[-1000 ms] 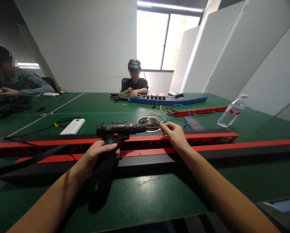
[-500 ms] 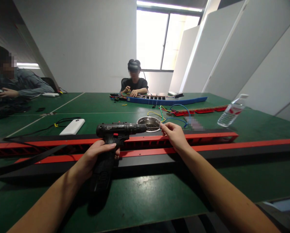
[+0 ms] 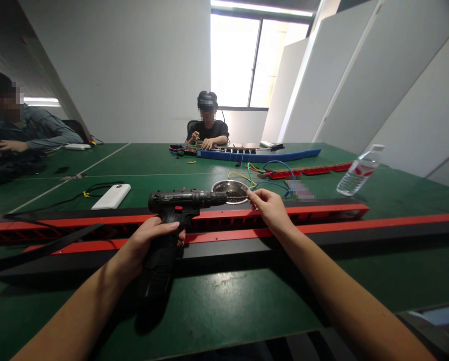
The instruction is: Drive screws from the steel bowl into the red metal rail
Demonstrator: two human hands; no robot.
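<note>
Barely anything has shifted since a second ago: our right hand (image 3: 271, 209) has crept a touch nearer the bit. We've got our left hand (image 3: 149, 241) with fingers wrapped tight round the grip of the black cordless driver (image 3: 179, 205), held level over the red and black rail (image 3: 247, 220) so its nose points right. Right-hand fingers are pinched together at the bit's tip, apparently seating a screw too small to make out. That driver looks matte black with a red switch. Just beyond, a steel bowl (image 3: 232, 191) of dark screws sits on the green bench (image 3: 224, 306), handy for reach.
</note>
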